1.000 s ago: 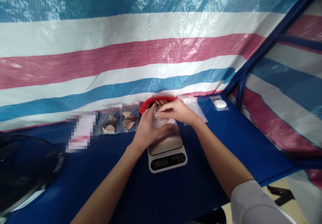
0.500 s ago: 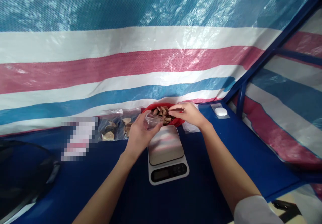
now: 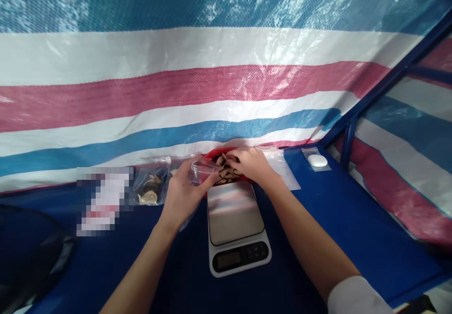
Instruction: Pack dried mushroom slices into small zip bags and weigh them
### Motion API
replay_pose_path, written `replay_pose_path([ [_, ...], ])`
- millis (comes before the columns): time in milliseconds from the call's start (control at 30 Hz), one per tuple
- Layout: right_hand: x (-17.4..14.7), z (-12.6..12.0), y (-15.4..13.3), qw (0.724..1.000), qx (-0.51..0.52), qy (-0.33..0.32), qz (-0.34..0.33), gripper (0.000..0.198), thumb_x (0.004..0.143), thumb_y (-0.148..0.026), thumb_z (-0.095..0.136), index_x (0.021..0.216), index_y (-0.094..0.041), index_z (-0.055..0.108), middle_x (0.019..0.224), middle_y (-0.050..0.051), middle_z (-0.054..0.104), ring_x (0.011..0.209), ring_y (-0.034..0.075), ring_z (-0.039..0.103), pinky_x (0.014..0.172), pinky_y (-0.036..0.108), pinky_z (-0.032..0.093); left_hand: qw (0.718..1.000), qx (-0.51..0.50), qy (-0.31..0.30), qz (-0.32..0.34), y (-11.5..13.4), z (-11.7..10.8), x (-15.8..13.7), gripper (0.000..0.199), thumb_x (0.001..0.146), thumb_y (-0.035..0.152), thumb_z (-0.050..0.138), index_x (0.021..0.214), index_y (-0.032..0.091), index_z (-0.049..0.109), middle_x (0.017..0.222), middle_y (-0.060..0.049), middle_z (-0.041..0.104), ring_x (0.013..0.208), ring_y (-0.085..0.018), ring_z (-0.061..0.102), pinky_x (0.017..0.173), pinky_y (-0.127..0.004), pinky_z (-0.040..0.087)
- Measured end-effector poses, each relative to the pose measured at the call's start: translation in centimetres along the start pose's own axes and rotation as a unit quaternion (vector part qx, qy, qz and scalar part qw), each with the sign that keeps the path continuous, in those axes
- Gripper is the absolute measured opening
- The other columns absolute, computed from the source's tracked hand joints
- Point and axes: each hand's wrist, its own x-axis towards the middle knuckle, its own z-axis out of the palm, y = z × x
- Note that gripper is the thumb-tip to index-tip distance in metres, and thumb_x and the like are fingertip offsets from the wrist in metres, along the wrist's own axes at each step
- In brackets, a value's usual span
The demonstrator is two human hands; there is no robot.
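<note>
My left hand (image 3: 183, 187) grips a clear plastic bag (image 3: 203, 167), its mouth held open beside the red bag. Inside the red bag (image 3: 216, 153) lie many brown dried slices (image 3: 228, 175). My right hand (image 3: 251, 163) reaches in over the slices with its fingers bent together among them; a slice shows at the fingertips, though whether it is pinched is hard to make out. Just in front of the red bag stands a white kitchen scale (image 3: 236, 215) with a bare metal plate and a dark display.
To the left lie a clear bag of dried slices (image 3: 150, 191) and a blurred paper packet (image 3: 106, 201). Clear plastic bags (image 3: 289, 175) lie to the right, with a white oval object (image 3: 317, 160) beyond. A black round object (image 3: 31, 253) sits far left. Striped sheeting rises behind the table.
My right hand has moved left and deeper into the slices. My left hand, with the clear bag, has shifted slightly left and down. The view has tilted a little.
</note>
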Motion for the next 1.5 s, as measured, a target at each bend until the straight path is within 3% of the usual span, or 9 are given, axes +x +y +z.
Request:
replay_pose_path([
  [200, 0.9, 1.1, -1.3, 1.0, -0.022, -0.005, 0.02, 0.032, 0.102, -0.042, 0.047, 0.108, -0.025, 0.073, 0.111, 0.007, 0.077, 0.104, 0.024, 0.068, 0.078, 0.031, 0.047, 1.0, 0.003, 0.003, -0.014, 0.1, -0.5, 0.2, 0.057, 0.079, 0.056, 0.075, 0.124, 0.02, 0.066, 0.122, -0.01, 0.073, 0.113, -0.033, 0.068, 0.102, -0.046, 0.053],
  [500, 1.2, 1.9, -1.5, 0.999, -0.034, 0.004, 0.026, 0.031, 0.101, -0.041, 0.048, 0.114, -0.027, 0.071, 0.113, 0.006, 0.076, 0.103, 0.026, 0.068, 0.078, 0.034, 0.049, 1.0, -0.009, -0.002, -0.023, -0.1, -0.7, 0.3, 0.058, 0.079, 0.056, 0.075, 0.124, 0.019, 0.066, 0.123, -0.011, 0.073, 0.115, -0.032, 0.068, 0.104, -0.046, 0.052],
  [733, 0.5, 1.3, -1.2, 0.999, -0.015, 0.004, 0.048, 0.029, 0.097, -0.032, 0.052, 0.121, -0.031, 0.069, 0.121, 0.002, 0.074, 0.108, 0.024, 0.067, 0.085, 0.033, 0.05, 1.0, -0.022, -0.006, -0.02, 0.6, -1.0, 0.1, 0.055, 0.081, 0.054, 0.073, 0.123, 0.02, 0.066, 0.126, -0.01, 0.072, 0.118, -0.031, 0.067, 0.106, -0.046, 0.051],
  [867, -0.2, 0.8, -0.9, 0.997, -0.007, 0.011, 0.076, 0.027, 0.095, -0.032, 0.054, 0.115, -0.029, 0.072, 0.116, 0.002, 0.076, 0.104, 0.025, 0.069, 0.084, 0.033, 0.05, 1.0, -0.024, -0.001, -0.016, 0.3, -0.9, 0.1, 0.055, 0.081, 0.055, 0.073, 0.123, 0.021, 0.067, 0.126, -0.01, 0.072, 0.118, -0.031, 0.067, 0.106, -0.045, 0.051],
  [967, -0.7, 0.4, -0.6, 0.998, 0.029, 0.016, 0.059, 0.026, 0.095, -0.031, 0.054, 0.111, -0.03, 0.074, 0.116, 0.0, 0.076, 0.103, 0.023, 0.07, 0.084, 0.032, 0.049, 1.0, -0.024, -0.002, -0.013, -0.2, -0.8, 0.3, 0.058, 0.079, 0.058, 0.074, 0.124, 0.022, 0.067, 0.123, -0.01, 0.073, 0.114, -0.031, 0.068, 0.104, -0.045, 0.052],
  [1200, -0.4, 0.8, -2.1, 0.996, 0.022, 0.027, 0.084, 0.036, 0.097, -0.053, 0.05, 0.102, -0.026, 0.073, 0.103, 0.005, 0.077, 0.096, 0.026, 0.07, 0.077, 0.033, 0.049, 1.0, -0.009, 0.009, -0.005, -0.5, -0.8, 0.3, 0.057, 0.079, 0.057, 0.075, 0.124, 0.022, 0.068, 0.116, -0.008, 0.076, 0.109, -0.033, 0.07, 0.101, -0.047, 0.055],
  [1367, 0.0, 2.0, -2.6, 0.999, 0.0, -0.016, 0.047, 0.03, 0.096, -0.043, 0.054, 0.111, -0.025, 0.071, 0.118, 0.007, 0.074, 0.102, 0.026, 0.068, 0.078, 0.033, 0.05, 1.0, -0.003, 0.007, 0.002, -0.9, -0.8, 0.4, 0.058, 0.079, 0.057, 0.075, 0.126, 0.023, 0.067, 0.112, -0.007, 0.077, 0.108, -0.032, 0.071, 0.101, -0.048, 0.055],
  [1500, -0.3, 1.4, -1.9, 0.999, -0.005, -0.018, 0.037, 0.033, 0.103, -0.035, 0.041, 0.117, -0.026, 0.07, 0.119, 0.006, 0.075, 0.105, 0.025, 0.068, 0.081, 0.033, 0.049, 1.0, -0.006, 0.002, -0.009, -0.9, -0.9, 0.4, 0.058, 0.079, 0.058, 0.075, 0.126, 0.024, 0.067, 0.114, -0.007, 0.077, 0.107, -0.032, 0.071, 0.1, -0.047, 0.055],
])
